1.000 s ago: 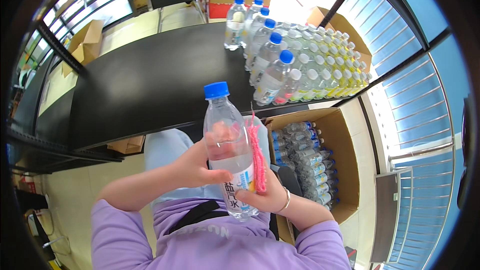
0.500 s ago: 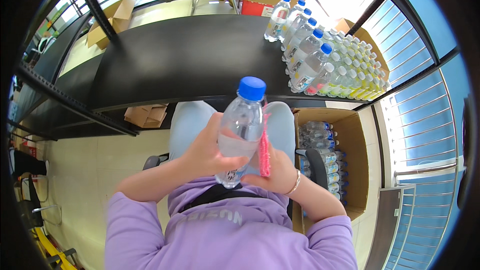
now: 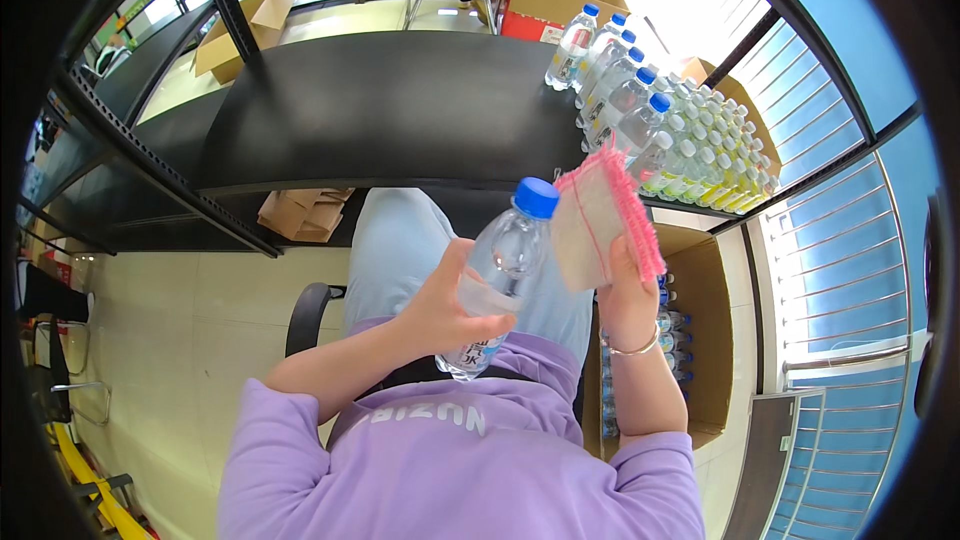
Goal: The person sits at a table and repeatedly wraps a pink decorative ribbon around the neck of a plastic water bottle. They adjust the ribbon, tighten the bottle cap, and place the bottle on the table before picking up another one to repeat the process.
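Note:
My left hand [image 3: 447, 306] grips a clear plastic water bottle [image 3: 500, 270] with a blue cap around its middle, tilted with the cap up and to the right, above my lap. My right hand [image 3: 622, 285] holds up a small pale cloth [image 3: 597, 215] with a pink fringed edge, just right of the bottle's cap. The cloth and the bottle are apart.
A black table [image 3: 380, 105] stands in front of me. Several more blue-capped bottles [image 3: 625, 90] and shrink-wrapped packs [image 3: 715, 155] stand on its right end. An open cardboard box [image 3: 705, 340] with bottles sits on the floor at my right. Flattened cardboard [image 3: 300, 215] lies under the table.
My right hand has pulled the pink-edged cloth away from the bottle and raised it to the right. The bottle has tilted further in my left hand.

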`<state>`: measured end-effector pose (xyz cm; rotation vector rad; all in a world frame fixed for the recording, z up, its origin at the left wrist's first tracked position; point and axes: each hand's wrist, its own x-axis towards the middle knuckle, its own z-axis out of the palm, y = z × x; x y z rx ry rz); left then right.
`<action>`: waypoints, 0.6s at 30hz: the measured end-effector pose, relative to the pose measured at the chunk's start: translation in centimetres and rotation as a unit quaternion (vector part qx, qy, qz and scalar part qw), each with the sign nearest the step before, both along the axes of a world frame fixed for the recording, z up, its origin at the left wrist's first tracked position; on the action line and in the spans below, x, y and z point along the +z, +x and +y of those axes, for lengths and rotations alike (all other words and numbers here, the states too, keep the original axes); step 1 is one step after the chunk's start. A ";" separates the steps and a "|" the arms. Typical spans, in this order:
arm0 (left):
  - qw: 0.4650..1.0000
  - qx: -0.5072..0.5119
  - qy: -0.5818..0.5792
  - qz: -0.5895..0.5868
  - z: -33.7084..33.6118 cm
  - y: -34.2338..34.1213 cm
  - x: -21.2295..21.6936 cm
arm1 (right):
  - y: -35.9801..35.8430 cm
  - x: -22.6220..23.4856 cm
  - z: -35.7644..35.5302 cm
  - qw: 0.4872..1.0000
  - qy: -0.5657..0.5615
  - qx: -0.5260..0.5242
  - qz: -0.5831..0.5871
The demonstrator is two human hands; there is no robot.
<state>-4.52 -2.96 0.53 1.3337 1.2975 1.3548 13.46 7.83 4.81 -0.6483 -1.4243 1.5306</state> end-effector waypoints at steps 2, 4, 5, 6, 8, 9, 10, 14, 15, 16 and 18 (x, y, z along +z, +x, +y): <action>0.998 -0.021 -0.048 -0.041 -0.3 0.6 1.2 | -0.7 0.8 -0.1 0.998 -0.019 0.010 0.061; 0.996 -0.031 -0.066 -0.042 -0.6 0.7 1.3 | -1.6 1.5 -0.5 0.994 0.026 0.055 0.086; 0.997 -0.031 -0.061 -0.024 -0.8 0.8 0.9 | -1.9 1.5 -0.7 0.991 0.073 0.080 0.077; 0.998 -0.031 -0.055 -0.008 -0.9 0.9 0.5 | -2.2 1.7 -0.7 0.985 0.120 0.104 0.066; 0.999 -0.030 -0.034 0.009 -1.0 1.0 0.0 | -3.2 2.6 -0.5 0.957 0.266 0.116 0.016; 0.999 -0.028 -0.024 0.019 -1.0 1.1 -0.2 | -3.7 3.1 -0.7 0.950 0.290 0.119 0.007; 0.999 -0.028 -0.019 0.016 -1.1 1.1 -0.1 | -4.1 3.5 -0.9 0.942 0.314 0.120 -0.001; 0.999 -0.038 -0.001 0.012 -1.4 1.2 0.9 | -4.1 3.5 -0.7 0.943 0.311 0.119 -0.022; 0.999 -0.044 0.003 0.013 -1.4 1.3 1.1 | -4.1 3.5 -0.7 0.933 0.342 0.101 -0.045; 0.999 -0.044 0.013 0.021 -1.3 1.3 0.9 | -4.1 3.4 -0.7 0.922 0.372 0.083 -0.067; 0.998 -0.044 0.033 0.039 -1.2 1.3 0.4 | -3.9 2.6 0.0 0.924 0.365 0.111 -0.013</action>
